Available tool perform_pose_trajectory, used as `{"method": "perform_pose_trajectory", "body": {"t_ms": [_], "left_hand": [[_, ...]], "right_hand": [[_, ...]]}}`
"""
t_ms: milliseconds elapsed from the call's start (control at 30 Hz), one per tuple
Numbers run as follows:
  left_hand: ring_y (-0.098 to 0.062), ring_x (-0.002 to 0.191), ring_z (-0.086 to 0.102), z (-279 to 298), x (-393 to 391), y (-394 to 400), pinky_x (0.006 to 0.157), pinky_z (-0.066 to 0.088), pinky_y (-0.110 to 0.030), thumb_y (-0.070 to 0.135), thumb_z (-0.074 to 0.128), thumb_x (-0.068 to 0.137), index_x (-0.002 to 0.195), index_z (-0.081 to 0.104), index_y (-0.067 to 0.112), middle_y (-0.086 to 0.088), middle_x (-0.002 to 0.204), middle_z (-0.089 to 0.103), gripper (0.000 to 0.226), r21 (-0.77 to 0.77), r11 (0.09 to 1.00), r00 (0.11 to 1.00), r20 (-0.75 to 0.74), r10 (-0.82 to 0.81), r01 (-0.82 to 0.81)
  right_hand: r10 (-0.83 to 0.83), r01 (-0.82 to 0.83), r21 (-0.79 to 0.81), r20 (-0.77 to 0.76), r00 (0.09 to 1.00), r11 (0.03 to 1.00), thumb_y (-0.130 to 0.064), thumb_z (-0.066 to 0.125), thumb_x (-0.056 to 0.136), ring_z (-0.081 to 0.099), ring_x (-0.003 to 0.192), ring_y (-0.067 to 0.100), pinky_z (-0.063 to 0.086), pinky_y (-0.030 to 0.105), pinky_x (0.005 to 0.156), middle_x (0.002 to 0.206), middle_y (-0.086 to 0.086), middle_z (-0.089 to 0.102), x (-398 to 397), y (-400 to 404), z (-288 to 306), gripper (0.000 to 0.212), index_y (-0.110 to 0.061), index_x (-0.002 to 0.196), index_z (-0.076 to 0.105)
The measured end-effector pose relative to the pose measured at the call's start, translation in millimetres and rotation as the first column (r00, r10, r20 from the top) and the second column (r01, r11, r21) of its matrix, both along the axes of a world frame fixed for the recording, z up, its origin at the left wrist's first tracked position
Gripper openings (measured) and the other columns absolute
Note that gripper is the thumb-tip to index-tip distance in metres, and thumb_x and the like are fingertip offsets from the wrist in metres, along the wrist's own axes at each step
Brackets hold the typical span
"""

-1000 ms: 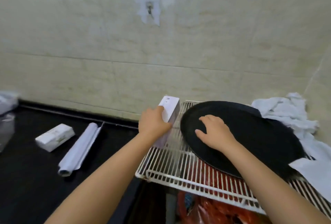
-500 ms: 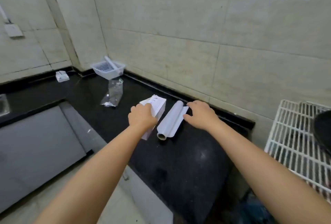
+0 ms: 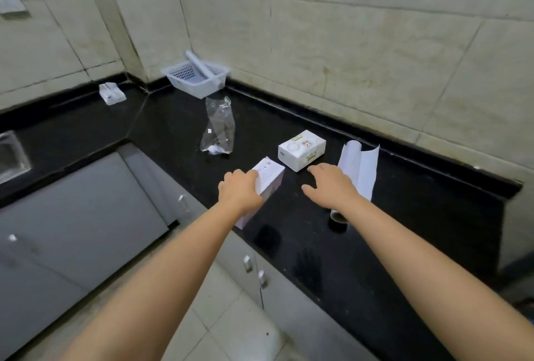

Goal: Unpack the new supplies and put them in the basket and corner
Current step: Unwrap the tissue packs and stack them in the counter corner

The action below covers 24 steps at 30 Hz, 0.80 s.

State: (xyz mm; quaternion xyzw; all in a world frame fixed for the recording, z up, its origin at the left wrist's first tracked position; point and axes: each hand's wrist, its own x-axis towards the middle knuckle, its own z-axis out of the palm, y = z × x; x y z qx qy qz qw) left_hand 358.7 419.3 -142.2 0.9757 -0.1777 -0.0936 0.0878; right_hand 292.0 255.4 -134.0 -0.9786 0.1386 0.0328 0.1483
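head | left hand [image 3: 241, 191] fingers clamp one white box [image 3: 267, 178]; right hand [image 3: 329, 186] fingers apart | one basket [image 3: 196, 77]

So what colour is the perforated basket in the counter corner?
White, maybe faintly bluish; the basket shows in the head view, the only one.

— What sits where on the worktop [image 3: 375, 245] from my feed?

— I see the basket [image 3: 199, 79] in the far corner against the wall, a roll [image 3: 199, 64] leaning in it. Left of it lies a small packet [image 3: 111, 94]. Nearer me than the basket stands an empty plastic bag [image 3: 218, 126].

— And close in?

— My left hand [image 3: 239, 190] has its grip around a box [image 3: 267, 180] at the front edge. Behind that lies a tissue pack [image 3: 302, 149], and a paper roll [image 3: 358, 170] lies right of it, partly under my right hand [image 3: 329, 186].
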Motion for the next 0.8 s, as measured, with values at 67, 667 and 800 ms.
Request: {"method": "perform_pose_trajectory", "body": {"t_ms": [67, 667, 800], "left_hand": [[-0.032, 0.115, 0.044, -19.1, 14.6, -4.8, 0.093, 0.041, -0.039, 0.025, 0.061, 0.080, 0.127, 0.045, 0.019, -0.013, 0.124, 0.050, 0.050, 0.004, 1.000, 0.999, -0.039, -0.021, 0.021], [-0.026, 0.124, 0.036, -124.5, 149.6, -41.5, 0.104, 0.034, -0.037, 0.037, 0.061, 0.081, 0.138, 0.032, 0.020, -0.005, 0.141, 0.035, 0.066, -0.052, 0.957, 0.936, -0.199, -0.290, 0.286], [-0.027, 0.129, 0.032, -129.0, 158.3, -34.0, 0.106, 0.031, -0.040, 0.051, 0.055, 0.083, 0.141, 0.028, 0.021, -0.005, 0.146, 0.031, 0.070, -0.052, 0.930, 0.906, -0.212, -0.368, 0.365]], "right_hand": [[-0.008, 0.008, 0.000, -0.017, 1.000, 1.000, -0.033, 0.047, 0.088, 0.043, 0.123, 0.030, 0.043, 0.043, 0.096, 0.133, 0.012, 0.049, 13.4, -3.5, -15.3, 0.049, -0.009, 0.130, 0.042], [-0.229, 0.249, 0.206, -0.119, 0.966, 0.946, -0.028, 0.048, 0.090, 0.037, 0.131, 0.025, 0.032, 0.035, 0.108, 0.141, 0.010, 0.044, 120.2, -53.8, -118.3, 0.049, -0.007, 0.134, 0.040], [-0.339, 0.350, 0.291, -0.090, 0.936, 0.890, -0.026, 0.051, 0.089, 0.038, 0.131, 0.024, 0.031, 0.034, 0.108, 0.140, 0.010, 0.046, 125.9, -51.2, -127.3, 0.047, -0.007, 0.131, 0.043]]}}
